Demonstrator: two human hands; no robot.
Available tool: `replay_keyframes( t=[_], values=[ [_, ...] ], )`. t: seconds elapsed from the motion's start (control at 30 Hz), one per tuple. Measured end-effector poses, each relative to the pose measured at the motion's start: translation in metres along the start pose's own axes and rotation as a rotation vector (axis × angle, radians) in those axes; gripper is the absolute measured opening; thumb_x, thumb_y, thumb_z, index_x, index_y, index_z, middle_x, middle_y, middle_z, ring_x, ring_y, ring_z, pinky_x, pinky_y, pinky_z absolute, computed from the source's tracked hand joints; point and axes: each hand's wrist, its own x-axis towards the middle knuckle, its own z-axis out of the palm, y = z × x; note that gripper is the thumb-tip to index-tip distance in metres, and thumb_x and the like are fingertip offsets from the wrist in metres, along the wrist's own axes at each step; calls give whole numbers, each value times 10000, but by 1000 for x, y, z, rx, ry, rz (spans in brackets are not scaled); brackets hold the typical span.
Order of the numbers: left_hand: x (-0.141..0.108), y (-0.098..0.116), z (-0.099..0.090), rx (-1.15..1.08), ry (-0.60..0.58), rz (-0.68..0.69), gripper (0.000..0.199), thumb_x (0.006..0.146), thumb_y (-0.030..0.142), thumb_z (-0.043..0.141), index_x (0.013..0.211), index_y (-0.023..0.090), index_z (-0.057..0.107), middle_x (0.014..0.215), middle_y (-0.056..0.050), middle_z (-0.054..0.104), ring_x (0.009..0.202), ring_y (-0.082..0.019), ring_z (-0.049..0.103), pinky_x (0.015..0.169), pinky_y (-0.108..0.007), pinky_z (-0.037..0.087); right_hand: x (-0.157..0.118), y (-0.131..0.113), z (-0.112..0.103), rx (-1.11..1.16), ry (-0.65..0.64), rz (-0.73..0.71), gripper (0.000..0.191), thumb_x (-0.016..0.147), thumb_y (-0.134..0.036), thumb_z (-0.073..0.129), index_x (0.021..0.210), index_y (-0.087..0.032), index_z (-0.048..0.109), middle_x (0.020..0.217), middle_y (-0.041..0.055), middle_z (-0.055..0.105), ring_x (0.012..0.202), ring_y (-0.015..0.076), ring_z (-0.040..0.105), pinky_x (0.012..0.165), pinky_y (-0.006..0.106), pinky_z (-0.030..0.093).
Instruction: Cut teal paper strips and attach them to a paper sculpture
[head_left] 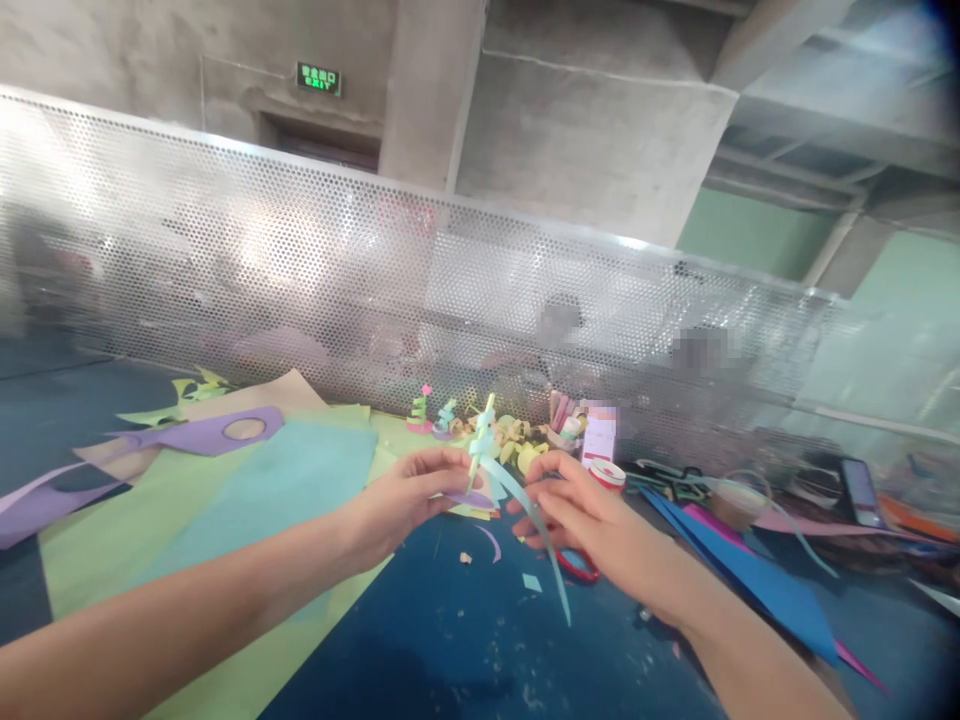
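Observation:
My left hand (pixel 420 492) is closed, pinching a thin yellow-green stick (pixel 489 410) held nearly upright. Around the stick's middle sits a light blue paper strip (pixel 517 487), whose loose end curves down to the right. Beside that strip, my right hand (pixel 574 500) has its fingers bent and apart; the strip passes by its fingertips, and I cannot tell whether they touch. Below the right hand is the red handle of what looks like scissors (pixel 579 567). Small paper pieces lie under the hands, among them a light blue scrap (pixel 532 582).
Green and blue paper sheets (pixel 300 480) and a cut purple sheet (pixel 217 432) cover the left side. Small paper spirals (pixel 420 412), a roll of tape (pixel 606 473) and a phone (pixel 600 430) stand behind. Blue folded paper (pixel 757 580) lies right. A perforated metal screen (pixel 315 260) borders the table.

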Motion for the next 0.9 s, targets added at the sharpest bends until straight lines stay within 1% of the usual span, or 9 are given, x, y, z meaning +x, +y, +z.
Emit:
replay_keyframes(
  t=[0.1,0.23,0.37,0.47,0.6,0.67,0.73,0.8,0.9],
  values=[
    [0,0,-1,6,17,-5,167,752,231,647,893,162,590,930,-39,648,935,-168,593,931,-319,380,-4,-4,-4,-118,-52,-50,79,874,-299,423,917,-256,474,898,3,610,799,147,626,724,307,498],
    [-1,0,-3,85,15,-20,163,749,243,648,877,174,575,925,-27,645,919,-154,594,883,-291,390,-9,-8,-11,-339,-100,-80,159,861,-283,436,861,-254,593,824,6,643,731,154,609,562,238,459],
    [-1,-3,-5,178,31,-36,184,740,268,647,893,190,580,895,-15,646,884,-147,595,806,-269,409,-13,-8,-16,-458,-23,-155,152,777,-245,543,802,-289,686,674,-25,647,568,131,547,523,234,424],
    [-1,-7,-5,232,13,-55,196,738,296,640,891,187,582,889,-30,648,847,-156,598,740,-269,433,-15,-8,-16,-510,-8,-202,201,751,-203,548,789,-312,712,663,-35,662,518,120,526,502,228,406],
    [-1,-9,-3,279,-20,-64,203,730,296,638,884,176,579,826,-28,633,765,-148,590,660,-263,460,-17,-10,-9,-585,-91,-232,285,763,-146,506,822,-320,724,766,-29,710,586,144,597,548,243,436],
    [0,-10,-4,321,-35,-29,185,733,280,630,878,176,582,817,-21,629,764,-142,590,668,-261,460,-17,-11,-3,-628,-105,-226,310,768,-131,500,863,-331,717,822,-31,717,648,160,628,579,253,449],
    [2,-13,-6,389,-43,20,165,736,258,617,878,177,591,818,-16,632,777,-137,592,699,-260,452,-18,-12,3,-689,-81,-243,301,767,-135,518,890,-333,708,865,-31,716,703,171,639,614,264,454],
    [3,-16,-7,479,-43,63,148,731,246,609,861,175,596,811,-15,634,773,-135,591,718,-261,446,-17,-13,10,-769,-44,-311,262,763,-153,549,885,-322,707,842,-20,712,713,173,631,638,277,447],
    [3,-20,-7,630,-25,113,109,718,236,599,807,176,577,761,-4,627,699,-127,580,658,-242,441,-14,-16,20,-955,-32,-465,188,768,-185,571,797,-294,721,703,5,670,689,176,579,597,280,404]
  ],
)
